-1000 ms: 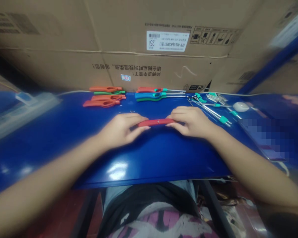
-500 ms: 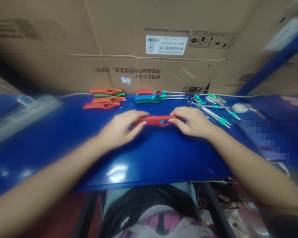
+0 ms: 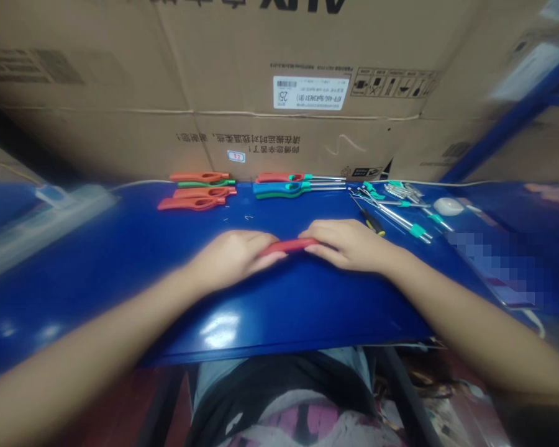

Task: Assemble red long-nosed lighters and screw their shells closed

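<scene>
A red plastic lighter handle (image 3: 289, 246) lies across the middle of the blue table (image 3: 279, 304), held at both ends. My left hand (image 3: 230, 257) is closed round its left end and my right hand (image 3: 347, 245) is closed round its right end. Only a short red stretch shows between the two hands. A small black-handled screwdriver (image 3: 372, 221) lies just beyond my right hand.
Orange and green handle shells (image 3: 198, 189) lie at the back left. Finished long lighters (image 3: 298, 182) lie at the back centre. Metal tubes with teal tips (image 3: 403, 205) and a white round object (image 3: 448, 206) sit at the right. Large cardboard boxes (image 3: 261, 87) wall off the back.
Both hands have drawn closer together over the red handle, covering more of it, and it now lies slightly nearer to me. The screwdriver beyond my right hand has come into sight.
</scene>
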Motion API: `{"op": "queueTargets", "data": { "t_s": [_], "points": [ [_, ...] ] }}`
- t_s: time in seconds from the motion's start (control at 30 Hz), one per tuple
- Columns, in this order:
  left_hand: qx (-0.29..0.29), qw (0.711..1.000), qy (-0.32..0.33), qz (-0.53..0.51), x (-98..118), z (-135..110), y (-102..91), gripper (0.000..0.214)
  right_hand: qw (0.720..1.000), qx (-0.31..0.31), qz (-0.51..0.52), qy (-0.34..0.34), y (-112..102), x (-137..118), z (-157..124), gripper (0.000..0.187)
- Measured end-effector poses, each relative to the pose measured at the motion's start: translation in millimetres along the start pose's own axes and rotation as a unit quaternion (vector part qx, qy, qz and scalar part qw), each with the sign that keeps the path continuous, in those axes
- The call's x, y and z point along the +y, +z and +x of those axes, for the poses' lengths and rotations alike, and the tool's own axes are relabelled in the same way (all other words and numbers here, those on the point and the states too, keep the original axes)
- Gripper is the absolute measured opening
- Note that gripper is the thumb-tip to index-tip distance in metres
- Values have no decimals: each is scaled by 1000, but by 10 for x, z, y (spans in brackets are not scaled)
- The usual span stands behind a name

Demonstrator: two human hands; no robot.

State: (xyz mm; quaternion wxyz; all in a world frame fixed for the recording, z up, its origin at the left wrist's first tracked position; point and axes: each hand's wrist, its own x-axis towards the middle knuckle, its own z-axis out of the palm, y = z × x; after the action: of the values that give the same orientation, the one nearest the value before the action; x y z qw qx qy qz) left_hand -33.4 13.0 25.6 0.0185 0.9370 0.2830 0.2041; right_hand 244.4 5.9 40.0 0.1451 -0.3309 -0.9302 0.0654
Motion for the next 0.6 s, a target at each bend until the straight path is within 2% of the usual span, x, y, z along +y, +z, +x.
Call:
{"op": "queueTargets", "data": {
  "t_s": [0.2,0.33,0.5,0.6],
  "points": [
    [12,998,48,32,28,-21,39,45,998,47,20,-33,86,-27,4,33],
    [16,998,49,39,2,-12,14,45,999,37,20,-29,33,-1,2,30],
    [7,999,21,40,-64,-12,-48,46,999,17,-33,16,-90,135,-28,24],
    [-21,999,-16,28,-84,-6,-100,43,997,23,-68,15,-95,167,-45,25]
  ]
}}
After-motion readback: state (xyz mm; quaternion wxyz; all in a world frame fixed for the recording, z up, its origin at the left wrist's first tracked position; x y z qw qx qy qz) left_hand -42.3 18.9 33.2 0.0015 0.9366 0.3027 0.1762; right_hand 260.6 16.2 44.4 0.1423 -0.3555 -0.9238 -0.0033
